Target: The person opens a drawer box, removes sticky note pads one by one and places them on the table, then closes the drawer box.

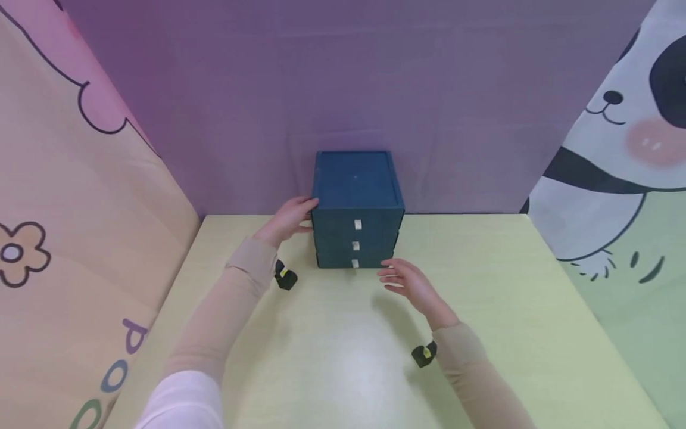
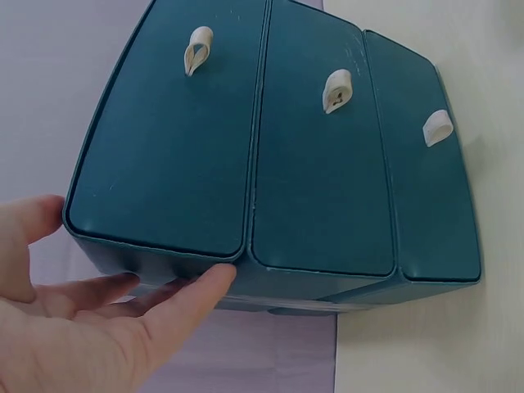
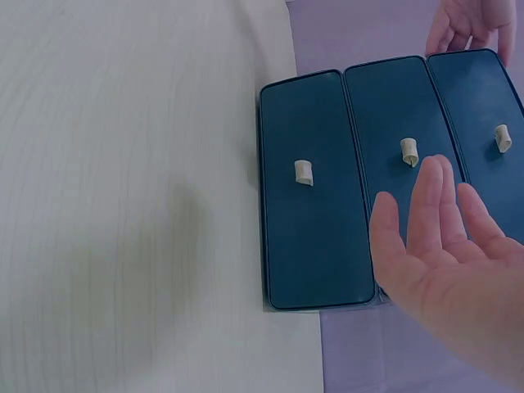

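A dark teal drawer box [image 1: 358, 179] with three stacked drawers stands at the back of the table, all drawers closed. Small white loop tabs serve as pulls, such as the top drawer's pull [image 2: 198, 51]. My left hand [image 1: 289, 220] touches the box's upper left side; in the left wrist view, its thumb is at the top edge and the fingers lie fairly straight along the side. Just off the front lower right corner hovers my right hand [image 1: 409, 285], fingers spread loosely and holding nothing. In the right wrist view, the right hand [image 3: 450, 246] partly covers the drawer fronts.
The box sits on a pale yellow table [image 1: 343, 357], close to a purple cloth backdrop [image 1: 354, 89]. Printed cloth panels stand at both sides, with a flower on the left panel [image 1: 69, 179] and a panda on the right panel [image 1: 616, 238]. A small black wrist device [image 1: 285, 277] is on the left sleeve.
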The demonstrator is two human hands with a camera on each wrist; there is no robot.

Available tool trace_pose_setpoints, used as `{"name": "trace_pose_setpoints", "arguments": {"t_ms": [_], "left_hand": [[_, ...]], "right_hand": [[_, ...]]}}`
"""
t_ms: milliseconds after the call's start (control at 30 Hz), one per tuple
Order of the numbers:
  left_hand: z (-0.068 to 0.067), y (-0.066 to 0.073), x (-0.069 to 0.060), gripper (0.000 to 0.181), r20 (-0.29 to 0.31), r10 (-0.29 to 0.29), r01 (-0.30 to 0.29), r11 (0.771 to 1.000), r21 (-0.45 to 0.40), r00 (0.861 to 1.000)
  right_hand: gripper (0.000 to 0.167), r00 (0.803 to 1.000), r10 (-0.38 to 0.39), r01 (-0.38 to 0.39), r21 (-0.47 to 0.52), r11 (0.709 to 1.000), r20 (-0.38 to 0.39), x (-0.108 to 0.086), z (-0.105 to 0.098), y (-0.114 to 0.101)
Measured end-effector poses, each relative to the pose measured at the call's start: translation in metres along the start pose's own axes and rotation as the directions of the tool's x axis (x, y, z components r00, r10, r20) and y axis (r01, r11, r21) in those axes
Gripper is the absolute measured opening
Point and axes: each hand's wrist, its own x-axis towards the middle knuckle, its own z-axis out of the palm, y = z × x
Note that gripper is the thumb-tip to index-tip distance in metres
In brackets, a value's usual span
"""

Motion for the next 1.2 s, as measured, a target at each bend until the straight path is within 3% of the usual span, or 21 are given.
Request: {"name": "trace_pose_setpoints", "arguments": {"t_ms": [233,433,600,867,1033,1200], "left_hand": [[-0.003,0.004,0.006,0.063,-0.008,-0.044,0.044,0.998,0.038,0.999],[-0.002,0.005,0.006,0.064,-0.023,-0.028,0.030,0.995,0.093,0.999],[-0.005,0.002,0.008,0.065,-0.017,-0.020,0.021,0.998,0.064,1.000],[-0.002,-0.001,0.010,0.064,-0.033,-0.002,0.003,0.999,0.039,0.999],[0.002,-0.004,0.011,0.061,-0.073,0.015,-0.010,0.998,0.061,0.997],[0.005,-0.007,0.012,0.061,-0.071,0.037,-0.029,0.993,0.111,0.997]], "right_hand": [[0.042,0.998,0.045,-0.050,0.126,0.991,0.040,0.010,0.006,-0.005],[0.053,0.993,0.081,-0.098,0.197,0.975,0.090,0.026,0.014,-0.023],[0.053,0.988,0.107,-0.131,0.254,0.958,0.108,0.037,0.022,-0.040],[0.052,0.982,0.184,-0.187,0.391,0.901,0.043,0.056,0.038,-0.057],[0.040,0.979,0.205,-0.193,0.398,0.897,0.014,0.062,0.045,-0.062],[0.025,0.982,0.186,-0.160,0.414,0.896,-0.022,0.065,0.047,-0.067]]}}
